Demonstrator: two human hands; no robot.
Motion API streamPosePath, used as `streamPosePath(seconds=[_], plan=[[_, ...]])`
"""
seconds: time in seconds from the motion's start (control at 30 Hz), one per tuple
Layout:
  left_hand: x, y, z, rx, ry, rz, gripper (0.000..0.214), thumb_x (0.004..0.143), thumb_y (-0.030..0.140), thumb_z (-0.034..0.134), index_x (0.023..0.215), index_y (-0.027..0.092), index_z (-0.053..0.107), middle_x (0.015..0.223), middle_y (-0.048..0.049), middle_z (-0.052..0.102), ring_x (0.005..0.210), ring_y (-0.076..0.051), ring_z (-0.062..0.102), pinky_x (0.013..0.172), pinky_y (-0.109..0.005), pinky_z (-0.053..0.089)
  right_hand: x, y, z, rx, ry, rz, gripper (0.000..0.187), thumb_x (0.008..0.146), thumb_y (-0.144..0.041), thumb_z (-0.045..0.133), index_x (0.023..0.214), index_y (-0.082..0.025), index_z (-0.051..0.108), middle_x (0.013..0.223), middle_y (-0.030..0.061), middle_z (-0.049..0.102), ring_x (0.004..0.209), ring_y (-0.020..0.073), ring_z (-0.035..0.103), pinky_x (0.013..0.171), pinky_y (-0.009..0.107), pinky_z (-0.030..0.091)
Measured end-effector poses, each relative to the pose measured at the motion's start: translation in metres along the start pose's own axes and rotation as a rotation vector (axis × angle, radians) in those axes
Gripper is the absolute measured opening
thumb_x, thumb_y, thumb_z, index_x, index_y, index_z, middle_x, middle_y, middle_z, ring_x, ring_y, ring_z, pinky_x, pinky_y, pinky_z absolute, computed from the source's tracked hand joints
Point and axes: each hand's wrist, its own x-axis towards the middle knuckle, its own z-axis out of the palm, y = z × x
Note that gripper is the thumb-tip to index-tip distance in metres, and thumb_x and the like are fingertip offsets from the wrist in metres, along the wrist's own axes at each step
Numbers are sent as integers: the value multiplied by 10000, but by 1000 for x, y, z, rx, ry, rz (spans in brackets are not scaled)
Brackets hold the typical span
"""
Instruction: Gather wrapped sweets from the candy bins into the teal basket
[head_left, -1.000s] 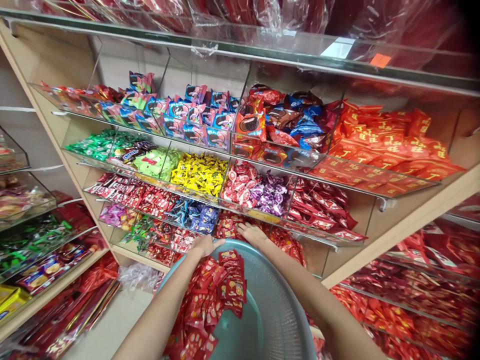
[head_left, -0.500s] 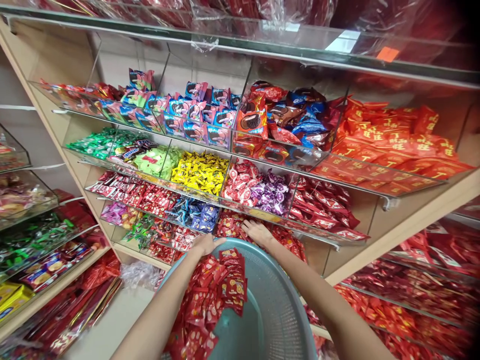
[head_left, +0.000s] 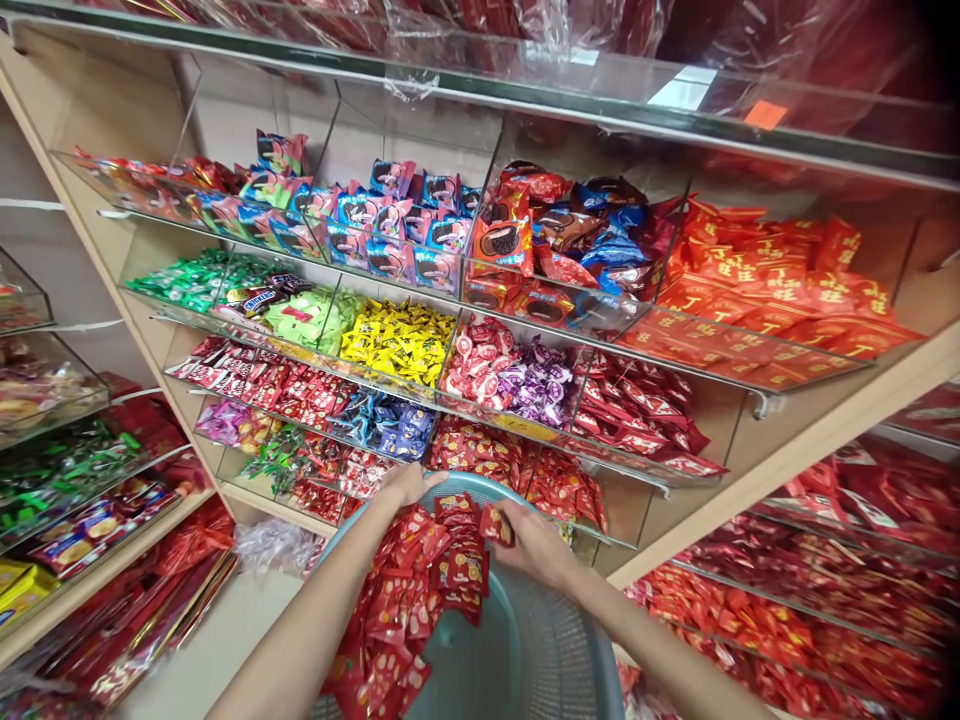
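Note:
A pale blue plastic basket [head_left: 547,640] sits low in the middle, tilted toward the shelves, with a heap of small red snack packets [head_left: 420,600] inside. My left hand [head_left: 405,485] grips the basket's far rim, fingers curled over it. My right hand [head_left: 534,540] is inside the basket, fingers closed on a red packet [head_left: 496,524] at the edge of the heap. Just beyond the rim lies a shelf bin of matching red packets [head_left: 517,462].
Slanted clear acrylic bins [head_left: 465,300] hold blue cookie packs, yellow candy [head_left: 397,340], green candy, purple and red sweets and red packets [head_left: 772,290]. More shelves of red goods stand to the right [head_left: 825,590] and mixed snacks to the left [head_left: 67,500].
My right hand drew back from the red packets in the shelf bin into the basket and closed on a red packet. My left hand stayed on the rim.

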Motion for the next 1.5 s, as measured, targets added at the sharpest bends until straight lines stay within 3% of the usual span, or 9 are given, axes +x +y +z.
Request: streamPosePath(seconds=[0.07, 0.17, 0.37, 0.63, 0.73, 0.87, 1.07, 1.27, 1.5], plan=[[0, 0, 0, 3, -4, 13, 823, 558, 798, 151, 818, 174, 620, 890, -135, 644, 822, -287, 589, 649, -325, 434, -10, 6, 20, 187, -145, 130, 233, 663, -324, 533, 839, -185, 469, 642, -38, 509, 577, 99, 454, 516, 200, 320], [1, -1, 0, 4, -18, 25, 822, 561, 796, 146, 811, 174, 621, 903, -141, 641, 822, -282, 589, 655, -321, 431, -17, 13, 41, 422, -211, 249, 213, 594, -308, 596, 679, -160, 469, 566, -57, 450, 518, 67, 386, 460, 187, 269], [0, 0, -1, 1, -8, 25, 828, 559, 797, 144, 833, 179, 623, 906, -137, 642, 834, -288, 584, 676, -338, 425, -18, 4, 52, 850, -305, 405, 247, 605, -352, 582, 656, -167, 426, 496, -76, 424, 428, 46, 372, 402, 177, 267], [-4, 3, -6, 13, -26, 5, 806, 572, 788, 154, 817, 181, 623, 911, -136, 642, 842, -282, 584, 673, -328, 429, -13, -13, 49, 904, -340, 293, 248, 598, -338, 604, 708, -151, 484, 551, -61, 482, 444, 39, 381, 408, 166, 302], [-5, 3, -7, 12, -23, 19, 799, 573, 788, 150, 799, 187, 626, 905, -133, 643, 844, -288, 582, 676, -339, 429, -10, -16, 45, 814, -335, 271, 218, 597, -306, 600, 712, -153, 496, 563, -56, 490, 461, 48, 393, 422, 171, 314], [-4, 2, -5, 10, -21, 16, 812, 576, 785, 153, 832, 176, 625, 913, -146, 639, 844, -296, 582, 677, -351, 428, -7, -14, 33, 448, -284, 252, 201, 625, -325, 566, 723, -157, 514, 595, -31, 526, 511, 79, 434, 458, 192, 323], [-2, 1, -2, 7, -14, 3, 835, 577, 784, 160, 894, 157, 612, 956, -157, 626, 872, -296, 574, 682, -345, 428, -3, -22, 28, -115, -185, 16, 326, 699, -350, 488, 990, -203, 475, 942, 49, 567, 850, 178, 522, 680, 253, 374], [-3, 2, -4, 13, -17, 16, 822, 586, 778, 152, 868, 163, 618, 943, -157, 630, 866, -285, 580, 693, -333, 429, 3, -29, 45, -205, -187, -61, 437, 725, -325, 497, 1136, -234, 380, 1084, 58, 500, 969, 199, 490, 738, 273, 393], [-3, 2, -5, 16, -29, 42, 774, 602, 763, 171, 838, 183, 626, 928, -139, 639, 864, -287, 580, 694, -340, 428, -1, -27, 56, -212, -167, -83, 489, 708, -378, 538, 1145, -240, 368, 1106, 55, 466, 980, 210, 473, 757, 291, 412]])
